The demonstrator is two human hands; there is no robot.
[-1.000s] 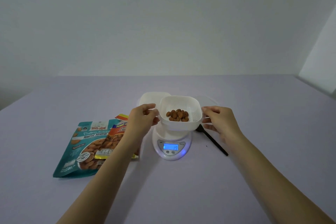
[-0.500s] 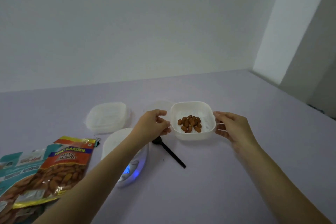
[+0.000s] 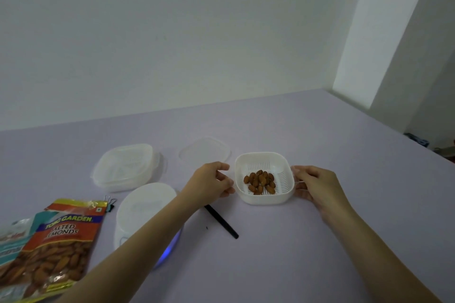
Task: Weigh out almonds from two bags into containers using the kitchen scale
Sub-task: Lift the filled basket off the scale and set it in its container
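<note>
Lilac table (image 3: 283,253), orange "TONG GARDEN" almond bag (image 3: 64,241).

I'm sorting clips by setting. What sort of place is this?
Likely a plain room set up for a tabletop task, not a fitted kitchen: a bare pale wall and a lilac table holding a kitchen scale, a salted almonds bag and a container of almonds.
</note>
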